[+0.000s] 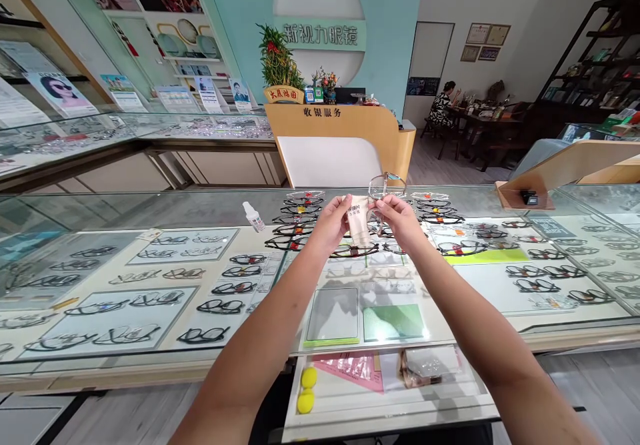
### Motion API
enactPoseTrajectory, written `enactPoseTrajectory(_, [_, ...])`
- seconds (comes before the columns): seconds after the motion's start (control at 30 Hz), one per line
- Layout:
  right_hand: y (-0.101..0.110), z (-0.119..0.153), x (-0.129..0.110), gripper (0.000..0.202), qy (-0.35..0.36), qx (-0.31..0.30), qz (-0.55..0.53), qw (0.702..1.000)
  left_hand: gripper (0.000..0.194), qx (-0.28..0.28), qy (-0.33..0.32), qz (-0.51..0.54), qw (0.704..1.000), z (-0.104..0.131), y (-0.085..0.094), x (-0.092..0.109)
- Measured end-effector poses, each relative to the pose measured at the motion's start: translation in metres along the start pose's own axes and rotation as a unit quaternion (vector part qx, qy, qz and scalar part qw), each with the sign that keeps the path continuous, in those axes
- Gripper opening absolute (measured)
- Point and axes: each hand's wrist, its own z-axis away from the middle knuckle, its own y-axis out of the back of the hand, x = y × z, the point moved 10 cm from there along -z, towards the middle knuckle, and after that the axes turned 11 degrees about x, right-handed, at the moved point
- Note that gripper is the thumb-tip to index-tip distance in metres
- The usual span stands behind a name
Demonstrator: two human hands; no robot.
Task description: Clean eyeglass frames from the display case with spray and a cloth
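Both arms reach out over the glass counter. My left hand (334, 221) is closed, pinching a beige cleaning cloth (359, 223) with printed dark characters; the cloth hangs down between the hands. My right hand (399, 218) is closed on a pair of thin-framed eyeglasses (387, 177), held up with the lenses above the fingers. The cloth's right edge meets the right fingertips; whether they grip it too I cannot tell. A white spray bottle (253, 217) leans or stands on the counter to the left. Rows of dark-framed glasses (295, 229) lie below and around the hands.
The glass display counter (165, 208) holds many frames on trays. Below it, an open drawer (345, 418) contains two yellow round items (307, 390), pink paper and plastic packets. A wooden cashier desk (340, 121) stands ahead. A seated person (443, 106) is far right, and a wooden-framed mirror or stand (565, 168) stands nearer.
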Motion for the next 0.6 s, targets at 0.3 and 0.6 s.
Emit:
enactPoseTrajectory(0.3, [0.011, -0.005, 0.003, 0.050, -0.004, 0.043, -0.027, 0.999, 0.055, -0.105, -0.099, -0.090, 0.985, 0.009, -0.023, 0.006])
enactPoseTrajectory(0.6, [0.008, -0.003, 0.004, 0.049, 0.009, 0.049, -0.024, 0.998, 0.065, -0.063, -0.124, -0.143, 0.980, 0.005, -0.020, -0.013])
